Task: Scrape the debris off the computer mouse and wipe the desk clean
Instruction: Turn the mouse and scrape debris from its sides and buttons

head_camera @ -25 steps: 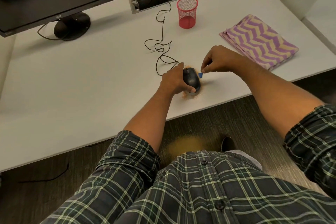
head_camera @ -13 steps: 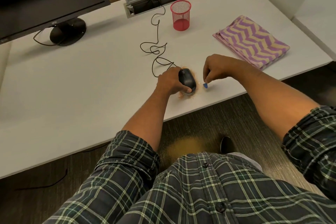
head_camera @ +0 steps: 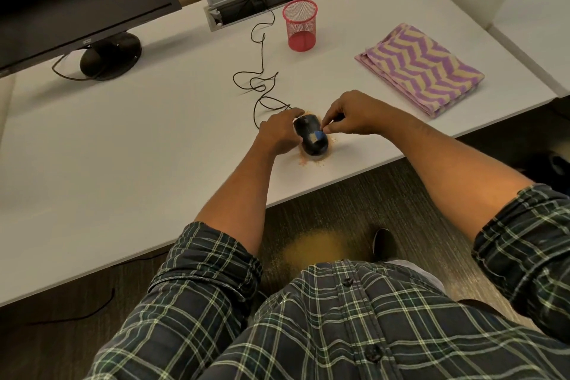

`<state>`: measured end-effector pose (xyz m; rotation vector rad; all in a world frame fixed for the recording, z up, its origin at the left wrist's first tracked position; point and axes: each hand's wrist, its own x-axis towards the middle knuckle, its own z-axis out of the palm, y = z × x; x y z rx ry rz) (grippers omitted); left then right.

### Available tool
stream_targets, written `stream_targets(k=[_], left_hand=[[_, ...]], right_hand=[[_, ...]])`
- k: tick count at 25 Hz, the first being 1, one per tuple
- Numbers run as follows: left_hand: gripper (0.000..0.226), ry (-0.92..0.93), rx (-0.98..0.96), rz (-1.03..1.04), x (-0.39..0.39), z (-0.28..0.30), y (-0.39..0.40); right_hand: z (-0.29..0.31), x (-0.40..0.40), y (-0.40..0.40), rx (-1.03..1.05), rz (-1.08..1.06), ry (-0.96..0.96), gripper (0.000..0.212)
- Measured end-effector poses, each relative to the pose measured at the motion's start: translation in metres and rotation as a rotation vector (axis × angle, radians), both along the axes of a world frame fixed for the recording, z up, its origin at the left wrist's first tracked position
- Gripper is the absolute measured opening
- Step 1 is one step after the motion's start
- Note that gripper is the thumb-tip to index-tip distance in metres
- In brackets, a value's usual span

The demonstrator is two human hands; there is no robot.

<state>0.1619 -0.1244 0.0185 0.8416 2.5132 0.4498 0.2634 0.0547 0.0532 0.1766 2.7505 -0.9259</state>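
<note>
Since half a second ago, the right hand (head_camera: 354, 116) has carried the small blue scraper (head_camera: 317, 135) from the bare surface (head_camera: 154, 148) beside the computer mouse (head_camera: 311, 139) onto the mouse's back, where the blade now rests. Head view: right fingers pinch the scraper; the left hand (head_camera: 277, 136) is curled against the mouse's left flank, bracing it. The mouse sits near the front edge of the surface, ringed by orange debris (head_camera: 310, 161), its cable (head_camera: 262, 83) trailing toward the rear. A rigid, light, smooth shell such as this is likely to skid under scraping, so a grip across both flanks seems apt. A folded chevron cloth (head_camera: 419, 69), soft and easily gathered, lies well apart to the right, beyond a red mesh cup (head_camera: 299, 25).
</note>
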Motion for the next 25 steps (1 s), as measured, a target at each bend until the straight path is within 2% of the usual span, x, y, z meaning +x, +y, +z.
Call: stream_targets(k=[2, 4, 9, 12, 15, 18, 22, 25], left_hand=[[0.066, 0.020, 0.008, -0.025, 0.002, 0.000, 0.001], [0.062, 0.036, 0.008, -0.051, 0.003, -0.001, 0.002], [0.063, 0.057, -0.010, -0.081, 0.000, -0.003, 0.002], [0.063, 0.050, -0.008, -0.088, -0.001, -0.003, 0.002], [0.067, 0.041, -0.002, -0.088, -0.001, -0.003, 0.001], [0.066, 0.077, -0.031, -0.118, -0.001, -0.001, 0.003], [0.066, 0.114, -0.070, -0.158, -0.005, 0.000, 0.007], [0.070, 0.143, -0.018, -0.156, -0.007, 0.003, 0.013]], right_hand=[[0.000, 0.004, -0.001, -0.026, 0.030, -0.047, 0.010], [-0.002, 0.005, -0.003, -0.039, 0.022, -0.007, 0.010], [0.000, 0.004, -0.007, 0.019, 0.092, -0.066, 0.011], [0.004, 0.002, -0.005, -0.061, -0.015, 0.037, 0.013], [0.004, 0.002, 0.001, -0.007, -0.023, -0.047, 0.010], [0.000, 0.001, 0.010, -0.071, -0.123, 0.001, 0.012], [-0.003, -0.001, 0.014, -0.001, -0.150, -0.054, 0.011], [-0.001, -0.008, 0.020, -0.015, -0.222, 0.055, 0.016]])
